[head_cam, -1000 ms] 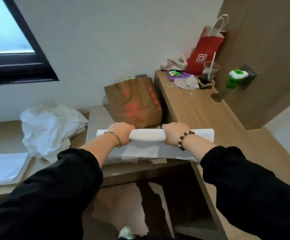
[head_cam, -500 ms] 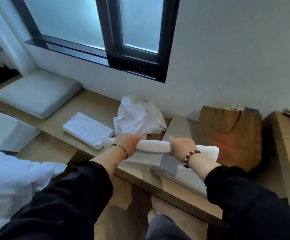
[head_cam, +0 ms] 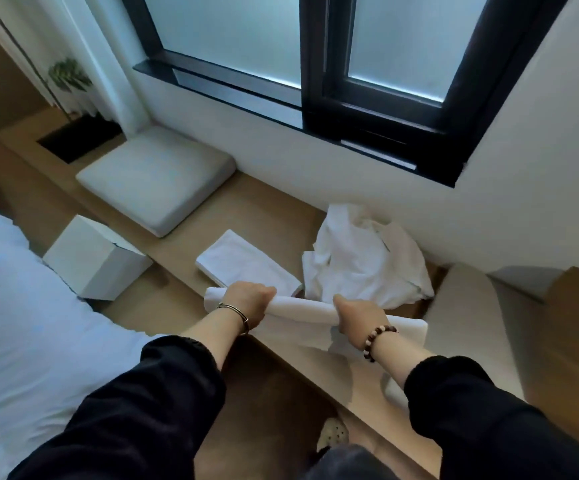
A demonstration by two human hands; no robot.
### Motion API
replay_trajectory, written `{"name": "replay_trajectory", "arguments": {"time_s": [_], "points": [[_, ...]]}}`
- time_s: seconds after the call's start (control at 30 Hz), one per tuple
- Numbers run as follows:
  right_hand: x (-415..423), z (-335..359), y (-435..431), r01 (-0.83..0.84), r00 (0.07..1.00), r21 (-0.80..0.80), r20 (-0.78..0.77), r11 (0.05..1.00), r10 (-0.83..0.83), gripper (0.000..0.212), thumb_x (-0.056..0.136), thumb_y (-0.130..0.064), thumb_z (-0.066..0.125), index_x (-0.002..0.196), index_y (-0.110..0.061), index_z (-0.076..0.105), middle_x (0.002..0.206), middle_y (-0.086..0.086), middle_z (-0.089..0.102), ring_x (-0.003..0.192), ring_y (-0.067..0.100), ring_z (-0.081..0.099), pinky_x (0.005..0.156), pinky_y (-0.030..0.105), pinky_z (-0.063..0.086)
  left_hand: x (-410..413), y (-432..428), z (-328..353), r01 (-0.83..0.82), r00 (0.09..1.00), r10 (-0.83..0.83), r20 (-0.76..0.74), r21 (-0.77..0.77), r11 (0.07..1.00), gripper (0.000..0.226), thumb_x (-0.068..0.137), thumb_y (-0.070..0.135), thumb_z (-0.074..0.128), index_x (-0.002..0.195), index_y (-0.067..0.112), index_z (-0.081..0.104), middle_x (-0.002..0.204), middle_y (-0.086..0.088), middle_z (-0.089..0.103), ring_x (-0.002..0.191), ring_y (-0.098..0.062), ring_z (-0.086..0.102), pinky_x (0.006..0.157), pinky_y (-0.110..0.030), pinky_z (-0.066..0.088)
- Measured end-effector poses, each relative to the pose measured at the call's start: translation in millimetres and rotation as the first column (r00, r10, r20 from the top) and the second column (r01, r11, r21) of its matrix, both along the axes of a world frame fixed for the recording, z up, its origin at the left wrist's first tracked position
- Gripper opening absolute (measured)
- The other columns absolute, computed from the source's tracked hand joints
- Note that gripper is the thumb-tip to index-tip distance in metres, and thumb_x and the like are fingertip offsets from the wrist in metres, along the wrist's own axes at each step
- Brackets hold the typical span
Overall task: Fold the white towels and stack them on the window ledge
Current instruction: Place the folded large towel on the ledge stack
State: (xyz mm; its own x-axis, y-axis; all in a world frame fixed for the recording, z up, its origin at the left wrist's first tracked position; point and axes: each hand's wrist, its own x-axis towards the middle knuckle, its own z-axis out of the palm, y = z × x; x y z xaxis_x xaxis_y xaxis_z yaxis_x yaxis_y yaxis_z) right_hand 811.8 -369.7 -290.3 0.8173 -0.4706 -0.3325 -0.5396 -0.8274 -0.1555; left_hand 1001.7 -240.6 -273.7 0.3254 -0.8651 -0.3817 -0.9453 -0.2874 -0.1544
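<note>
Ledge (head_cam: 274,216) below; left hand (head_cam: 246,299), right hand (head_cam: 359,315) grip towel (head_cam: 301,308).

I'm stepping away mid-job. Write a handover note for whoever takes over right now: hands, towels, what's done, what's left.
Hands: left hand and right hand both grip one folded towel, held roughly level above the front edge of the window ledge.
Done: a flat stack of folded white towels lies on the ledge, just beyond the left hand.
Left: set the held towel on that stack, then fold the crumpled pile lying to the stack's right by the wall.
</note>
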Motion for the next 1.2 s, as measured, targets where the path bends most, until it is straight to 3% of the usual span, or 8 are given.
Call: {"name": "replay_trajectory", "arguments": {"time_s": [0.27, 0.4, 0.63, 0.73, 0.9, 0.97, 1.13, 1.2], "points": [[120.2, -32.1, -23.7, 0.042, 0.995, 0.098, -0.093, 0.994, -0.033, 0.022, 0.09, -0.01, 0.044, 0.11, -0.014, 0.052, 0.103, 0.007, 0.061, 0.093, 0.029, 0.059, 0.071, 0.033, 0.044, 133.0, -22.3, -33.5, 0.014, 0.999, -0.012, -0.031, 0.071, 0.997, 0.022, 0.088, 0.012, 0.045, 0.108, 0.017, 0.051, 0.108, -0.002, 0.063, 0.099, -0.026, 0.059, 0.066, -0.03, 0.029], [171.9, -64.5, -35.1, 0.164, 0.968, 0.136, -0.213, 0.977, -0.133, 0.017, 0.086, -0.004, 0.044, 0.094, -0.012, 0.057, 0.09, 0.006, 0.06, 0.077, 0.025, 0.057, 0.064, 0.031, 0.044, 209.1, -46.2, -59.7, 0.079, 0.996, -0.071, -0.062, 0.147, 0.986, 0.023, 0.089, 0.013, 0.044, 0.109, 0.018, 0.052, 0.11, -0.002, 0.062, 0.101, -0.027, 0.059, 0.065, -0.03, 0.03], [256.0, -122.9, -49.1, 0.461, 0.86, 0.252, -0.361, 0.851, -0.359, 0.018, 0.081, -0.007, 0.046, 0.067, -0.018, 0.047, 0.069, 0.001, 0.051, 0.068, 0.022, 0.056, 0.057, 0.025, 0.039, 336.3, -99.8, -132.9, 0.238, 0.957, -0.161, -0.241, 0.338, 0.91, 0.019, 0.081, 0.016, 0.052, 0.099, 0.019, 0.057, 0.103, -0.003, 0.066, 0.083, -0.025, 0.056, 0.066, -0.028, 0.041], [276.8, -148.6, -55.7, 0.504, 0.838, 0.338, -0.416, 0.795, -0.355, 0.022, 0.081, -0.01, 0.052, 0.065, -0.021, 0.041, 0.07, -0.001, 0.047, 0.063, 0.016, 0.047, 0.049, 0.022, 0.031, 374.8, -118.2, -166.6, 0.291, 0.936, -0.147, -0.32, 0.468, 0.835, 0.024, 0.076, 0.021, 0.066, 0.099, 0.018, 0.061, 0.103, -0.002, 0.067, 0.093, -0.025, 0.061, 0.069, -0.027, 0.044], [290.6, -196.9, -80.3, 0.638, 0.766, 0.515, -0.5, 0.573, -0.404, 0.019, 0.076, -0.026, 0.074, 0.076, -0.015, 0.059, 0.076, -0.001, 0.053, 0.073, 0.017, 0.051, 0.052, 0.022, 0.035, 411.9, -156.8, -227.2, 0.356, 0.911, -0.116, -0.397, 0.608, 0.71, 0.037, 0.071, 0.027, 0.077, 0.104, 0.016, 0.064, 0.095, 0.001, 0.058, 0.086, -0.02, 0.054, 0.077, -0.028, 0.046], [288.3, -226.9, -89.6, 0.721, 0.689, 0.542, -0.488, 0.432, -0.536, 0.022, 0.074, -0.03, 0.077, 0.083, -0.015, 0.064, 0.084, -0.001, 0.056, 0.078, 0.016, 0.052, 0.06, 0.022, 0.038, 423.9, -172.4, -254.1, 0.326, 0.92, -0.105, -0.377, 0.591, 0.738, 0.037, 0.073, 0.029, 0.075, 0.106, 0.018, 0.063, 0.1, 0.001, 0.059, 0.09, -0.019, 0.055, 0.076, -0.027, 0.045], [280.0, -297.9, -85.4, 0.855, 0.271, 0.517, -0.387, 0.036, -0.881, 0.051, 0.081, -0.026, 0.071, 0.127, -0.014, 0.053, 0.123, 0.004, 0.054, 0.111, 0.025, 0.053, 0.091, 0.032, 0.044, 446.9, -183.0, -322.5, 0.056, 0.947, 0.065, -0.313, 0.361, 0.931, 0.056, 0.087, 0.037, 0.062, 0.138, 0.027, 0.042, 0.139, 0.001, 0.046, 0.125, -0.022, 0.045, 0.096, -0.032, 0.042], [277.9, -310.3, -78.3, 0.816, 0.116, 0.567, -0.355, -0.115, -0.928, 0.053, 0.084, -0.025, 0.07, 0.131, -0.01, 0.049, 0.122, 0.006, 0.053, 0.115, 0.028, 0.052, 0.09, 0.031, 0.042, 454.6, -177.4, -345.6, -0.079, 0.928, 0.18, -0.325, 0.3, 0.951, 0.061, 0.086, 0.041, 0.063, 0.139, 0.023, 0.04, 0.14, -0.004, 0.045, 0.129, -0.026, 0.04, 0.102, -0.039, 0.039]]}}
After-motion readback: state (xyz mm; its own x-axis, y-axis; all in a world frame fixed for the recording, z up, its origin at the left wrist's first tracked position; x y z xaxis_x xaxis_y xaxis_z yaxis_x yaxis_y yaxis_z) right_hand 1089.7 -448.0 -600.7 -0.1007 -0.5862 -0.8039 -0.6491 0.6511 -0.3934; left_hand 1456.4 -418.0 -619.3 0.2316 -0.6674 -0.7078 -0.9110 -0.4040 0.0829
